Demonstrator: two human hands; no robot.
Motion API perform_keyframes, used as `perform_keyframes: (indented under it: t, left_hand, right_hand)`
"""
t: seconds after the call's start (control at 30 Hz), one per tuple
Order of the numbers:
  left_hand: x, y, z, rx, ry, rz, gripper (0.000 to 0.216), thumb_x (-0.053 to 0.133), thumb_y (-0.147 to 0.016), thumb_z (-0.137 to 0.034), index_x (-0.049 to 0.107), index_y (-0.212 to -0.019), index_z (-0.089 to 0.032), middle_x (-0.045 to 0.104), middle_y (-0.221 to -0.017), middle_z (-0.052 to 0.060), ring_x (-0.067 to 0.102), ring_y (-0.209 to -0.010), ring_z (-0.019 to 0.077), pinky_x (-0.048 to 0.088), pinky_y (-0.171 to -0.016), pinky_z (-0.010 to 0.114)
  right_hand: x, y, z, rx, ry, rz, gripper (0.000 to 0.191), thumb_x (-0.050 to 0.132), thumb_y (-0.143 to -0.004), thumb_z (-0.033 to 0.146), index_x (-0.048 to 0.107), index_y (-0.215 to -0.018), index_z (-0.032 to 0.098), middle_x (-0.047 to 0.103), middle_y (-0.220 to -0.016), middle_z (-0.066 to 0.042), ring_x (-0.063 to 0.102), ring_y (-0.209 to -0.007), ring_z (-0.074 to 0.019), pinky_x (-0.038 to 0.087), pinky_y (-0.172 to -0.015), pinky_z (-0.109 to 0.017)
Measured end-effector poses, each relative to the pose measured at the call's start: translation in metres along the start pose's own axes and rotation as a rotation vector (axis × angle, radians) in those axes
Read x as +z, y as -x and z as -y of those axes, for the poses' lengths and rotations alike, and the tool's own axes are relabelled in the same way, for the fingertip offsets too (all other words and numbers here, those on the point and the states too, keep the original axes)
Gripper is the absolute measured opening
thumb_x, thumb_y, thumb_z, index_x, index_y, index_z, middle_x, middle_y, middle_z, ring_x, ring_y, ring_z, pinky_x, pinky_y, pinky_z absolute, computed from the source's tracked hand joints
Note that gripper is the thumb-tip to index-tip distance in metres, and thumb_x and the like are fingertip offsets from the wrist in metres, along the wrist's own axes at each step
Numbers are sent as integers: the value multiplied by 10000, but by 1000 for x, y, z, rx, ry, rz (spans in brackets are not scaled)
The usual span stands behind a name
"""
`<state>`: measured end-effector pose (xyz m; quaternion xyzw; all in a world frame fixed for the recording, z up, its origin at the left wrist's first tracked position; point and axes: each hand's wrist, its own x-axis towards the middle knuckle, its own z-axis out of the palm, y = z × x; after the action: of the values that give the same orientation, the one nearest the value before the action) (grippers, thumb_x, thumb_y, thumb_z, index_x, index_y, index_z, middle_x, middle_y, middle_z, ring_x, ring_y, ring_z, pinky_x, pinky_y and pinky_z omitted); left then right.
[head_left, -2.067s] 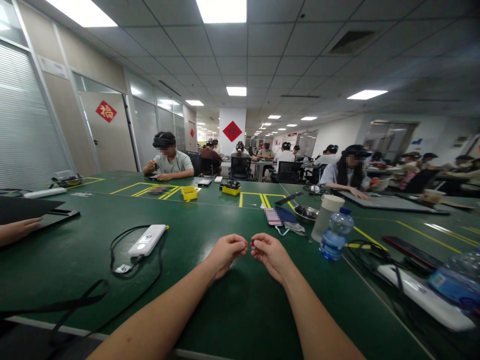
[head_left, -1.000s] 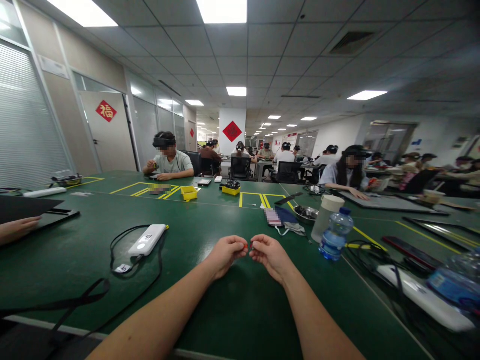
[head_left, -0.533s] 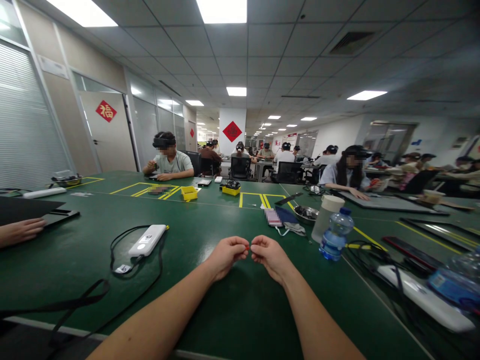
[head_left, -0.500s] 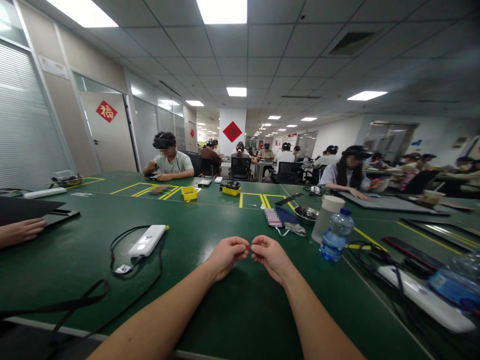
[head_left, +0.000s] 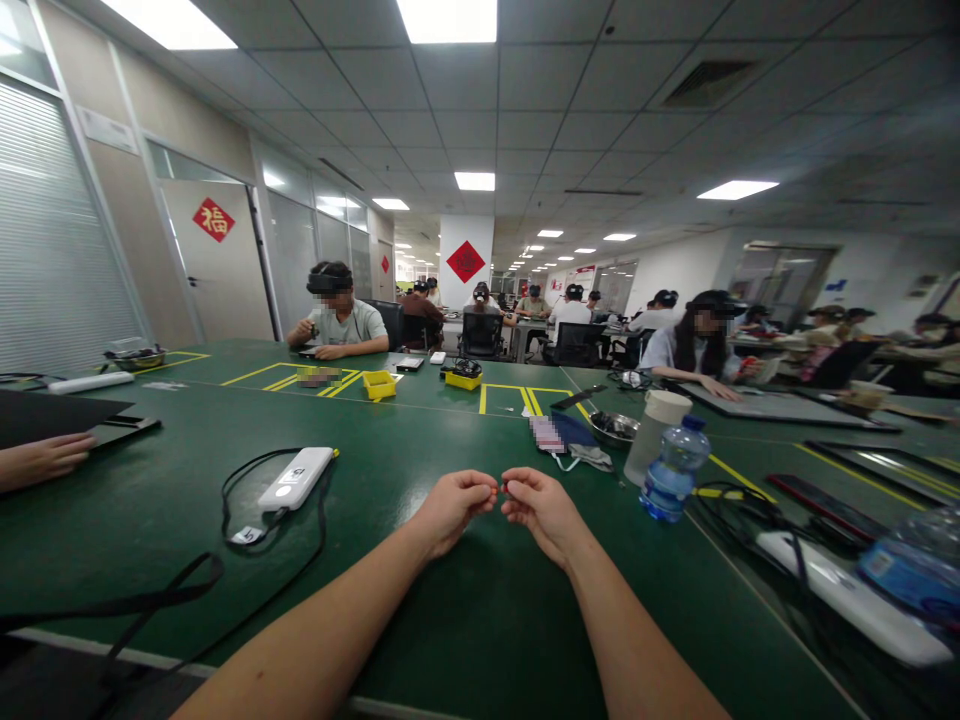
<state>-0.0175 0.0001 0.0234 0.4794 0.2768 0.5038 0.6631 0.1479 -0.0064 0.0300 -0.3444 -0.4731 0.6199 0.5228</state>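
Over the green table (head_left: 442, 620), my left hand (head_left: 457, 508) pinches a tiny red piece (head_left: 495, 490) between thumb and fingertips; its kind is too small to tell. Just to the right, my right hand (head_left: 536, 510) is also closed in a pinch. A speck of red shows at its fingertips, mostly hidden by them. The two hands face each other with a narrow gap between the fingertips. Both are held above the tabletop near its front edge.
On the left lies a white power bank (head_left: 296, 480) with a black cable. To the right stand a water bottle (head_left: 673, 470), a pale cup (head_left: 654, 435) and a metal bowl (head_left: 613, 428). Yellow trays (head_left: 379, 385) sit farther back. Another person's hand (head_left: 49, 460) is at far left.
The fingertips have drawn slightly apart, and a bit of red now shows at the right hand's fingers too. Otherwise the hands stay in nearly the same place.
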Motion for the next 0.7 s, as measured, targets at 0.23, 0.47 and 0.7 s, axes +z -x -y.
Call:
perform_keyframes:
  t: [0.23,0.47,0.7]
  left_hand:
    - [-1,0,6,28,-19,-6,161,699,-625,-164,625,-761,-119,608,-691,32,557,-597,93,436,-626,233]
    - [-5,-1,9,-38,-81,-24,159,692,-627,-175,613,-753,-119,603,-677,33,553,-571,95,426,-590,228]
    - [0,0,1,15,-1,-2,145,685,-631,-155,621,-754,-111,623,-713,47,569,-618,103,438,-660,245]
  right_hand:
    - [1,0,-3,15,5,16,232,707,-637,249,593,-822,170,595,-665,8,574,-548,-104,451,-521,-232]
    - [0,-1,-5,36,74,12,251,715,-614,254,595,-814,159,608,-669,-5,570,-533,-102,422,-486,-214]
    - [-2,-1,-2,15,-11,13,260,712,-630,256,600,-846,163,625,-708,-12,618,-594,-131,469,-556,-247]
